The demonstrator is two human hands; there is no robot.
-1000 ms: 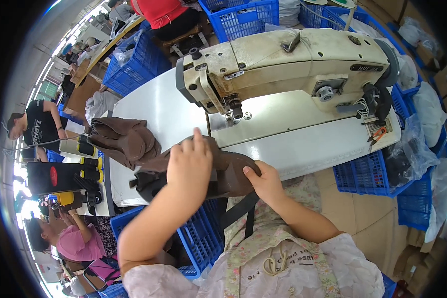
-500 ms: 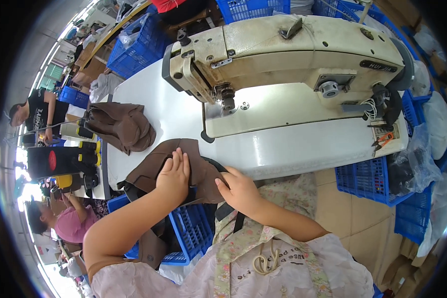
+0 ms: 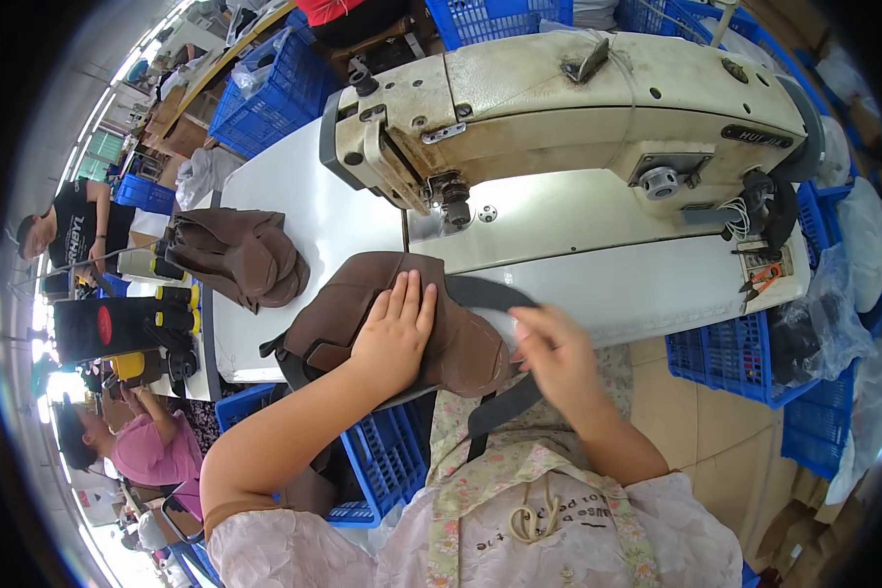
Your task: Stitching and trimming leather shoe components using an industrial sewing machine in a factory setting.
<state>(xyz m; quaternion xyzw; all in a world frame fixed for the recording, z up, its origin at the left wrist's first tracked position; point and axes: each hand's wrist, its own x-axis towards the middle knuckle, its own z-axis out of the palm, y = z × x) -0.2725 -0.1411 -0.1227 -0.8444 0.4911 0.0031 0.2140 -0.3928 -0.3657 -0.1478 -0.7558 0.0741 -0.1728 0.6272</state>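
A brown stitched piece (image 3: 358,304), leather-like and resembling a shoe or boot upper, lies across the near edge of the white sewing table (image 3: 578,299). My left hand (image 3: 394,338) rests flat on top of it, fingers stretched out and close together. At its right end my right hand (image 3: 563,367) is raised and blurred, with fingers bent; whether they pinch anything is not clear. Dark grey strips (image 3: 490,292) stick out from the brown piece beside that hand. A folded stack of similar brown pieces (image 3: 240,255) sits on the table at the left.
A cream sewing machine (image 3: 559,108) stands across the table. Orange-handled snips (image 3: 762,284) lie by its right end. Blue crates stand around, one below the table (image 3: 387,461) and one at right (image 3: 735,358). Two people (image 3: 152,446) (image 3: 78,230) are at far left.
The brown piece has slid right and slightly up the table with my left hand on it. My right hand has left its edge and moved right, and more of the dark strips shows.
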